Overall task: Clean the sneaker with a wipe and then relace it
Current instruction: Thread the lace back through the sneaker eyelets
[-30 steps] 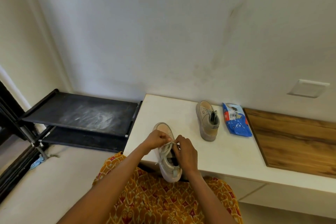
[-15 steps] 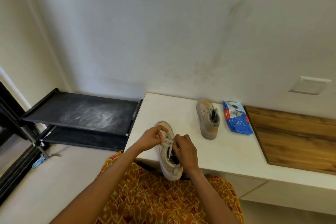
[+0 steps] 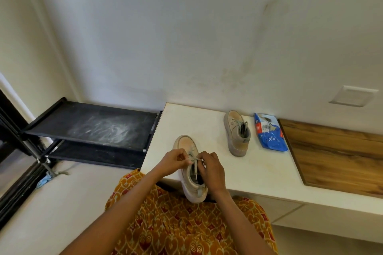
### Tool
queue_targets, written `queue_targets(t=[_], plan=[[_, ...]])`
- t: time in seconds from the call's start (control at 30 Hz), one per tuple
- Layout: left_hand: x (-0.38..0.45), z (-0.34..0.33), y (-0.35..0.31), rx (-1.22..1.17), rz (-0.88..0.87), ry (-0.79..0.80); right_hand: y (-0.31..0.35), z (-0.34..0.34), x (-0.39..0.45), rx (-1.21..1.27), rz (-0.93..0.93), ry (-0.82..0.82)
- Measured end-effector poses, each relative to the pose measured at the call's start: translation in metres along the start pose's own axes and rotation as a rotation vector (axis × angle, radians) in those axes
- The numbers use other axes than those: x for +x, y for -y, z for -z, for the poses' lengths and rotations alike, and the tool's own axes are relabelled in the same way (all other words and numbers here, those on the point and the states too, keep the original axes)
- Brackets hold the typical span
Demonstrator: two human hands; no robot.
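Two hands are closed on one thin grey lace [image 3: 194, 159] at lower centre of the frame: the left hand [image 3: 173, 161] pinches it from the left, the right hand [image 3: 211, 168] from the right, fingers curled over the eyelets. Between them lies the beige canvas sneaker with a pale rubber sole [image 3: 191, 168], set at the near edge of the white bench [image 3: 259, 172]. Its long axis runs away from the person, toe toward the wall, heel overhanging the edge above the orange patterned lap. Both hands are equally near, meeting at mid-tongue; a loose lace end hangs down into the opening. Lacing is judged to be in progress, so the coming pull would run crosswise to that axis. Well apart, toward the right, a second matching beige sneaker [image 3: 237, 133] stands just beside a blue plastic wipe packet [image 3: 269, 132].
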State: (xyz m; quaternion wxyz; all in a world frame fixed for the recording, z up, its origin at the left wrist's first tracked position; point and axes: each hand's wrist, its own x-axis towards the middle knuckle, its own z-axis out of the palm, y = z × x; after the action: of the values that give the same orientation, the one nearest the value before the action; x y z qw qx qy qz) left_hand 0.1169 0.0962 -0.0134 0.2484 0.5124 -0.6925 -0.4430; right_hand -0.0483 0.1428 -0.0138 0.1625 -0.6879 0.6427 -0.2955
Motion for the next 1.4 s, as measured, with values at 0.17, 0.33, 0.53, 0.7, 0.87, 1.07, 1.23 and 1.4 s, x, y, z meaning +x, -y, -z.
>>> queue_targets(t=[0.17, 0.33, 0.53, 0.7, 0.87, 1.07, 1.23, 1.4], plan=[[0.004, 0.006, -0.004, 0.046, -0.015, -0.109, -0.007, -0.003, 0.000, 0.058, -0.029, 0.022], [0.002, -0.005, -0.001, 0.138, -0.105, -0.022, -0.015, 0.010, 0.005, 0.335, -0.144, 0.019], [0.000, -0.001, -0.001, -0.037, -0.009, -0.037, -0.027, 0.030, 0.002, 0.533, -0.448, 0.097], [0.009, -0.005, -0.014, 0.084, 0.011, 0.007, -0.014, 0.024, 0.006, 0.441, -0.284, 0.263], [0.014, -0.003, -0.013, -0.014, 0.121, -0.058, -0.004, 0.021, 0.012, 0.430, -0.370, 0.155], [0.006, 0.002, -0.004, -0.036, 0.167, 0.009, -0.011, 0.014, 0.011, 0.416, -0.438, 0.183], [0.003, 0.003, -0.006, -0.109, 0.171, 0.022, -0.010, 0.011, 0.008, 0.460, -0.478, 0.178], [0.010, 0.004, -0.014, -0.044, 0.196, 0.085, -0.002, 0.024, 0.009, 0.531, -0.440, 0.217]])
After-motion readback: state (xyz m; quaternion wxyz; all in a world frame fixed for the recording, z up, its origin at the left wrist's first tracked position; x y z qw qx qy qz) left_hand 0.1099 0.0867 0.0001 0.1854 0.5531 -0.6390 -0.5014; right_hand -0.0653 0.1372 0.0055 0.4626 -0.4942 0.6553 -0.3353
